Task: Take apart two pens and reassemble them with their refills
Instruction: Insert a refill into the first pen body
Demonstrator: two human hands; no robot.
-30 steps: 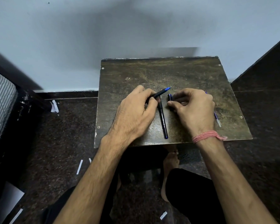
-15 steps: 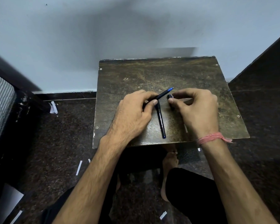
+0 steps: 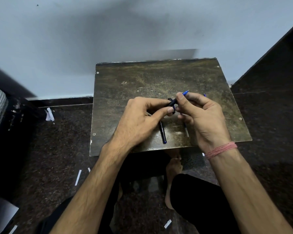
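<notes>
Taking the tabletop (image 3: 125,92) as the landmark, its far half up to the wall (image 3: 108,39) lies bare, and so does its left strip, so hands could pass over either. Its middle is blocked by the two hands, the left hand (image 3: 139,120) and right hand (image 3: 205,115) meeting over a pen (image 3: 172,103). Toward its near edge a black pen barrel (image 3: 163,132) and a thin refill (image 3: 186,131) lie on the surface, with a narrow bare lane between them.
</notes>
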